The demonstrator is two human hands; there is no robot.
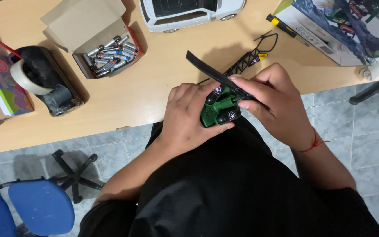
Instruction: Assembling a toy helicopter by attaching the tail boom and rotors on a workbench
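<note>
A green toy helicopter (216, 109) with black pods marked by white stars is held over my lap at the desk's front edge. My left hand (188, 117) wraps its body from the left. My right hand (273, 102) grips it from the right, fingertips on top near the rotor hub. A black rotor blade (206, 69) sticks out up and left. The black lattice tail (247, 61) points away over the desk.
An open cardboard box of batteries (110, 55) sits on the wooden desk (132, 92). A black tape dispenser (44, 81) is at left, a white toy car (189, 13) at the back, a screwdriver (286, 30) and the toy's printed box (343, 30) at right. A blue chair (31, 206) stands lower left.
</note>
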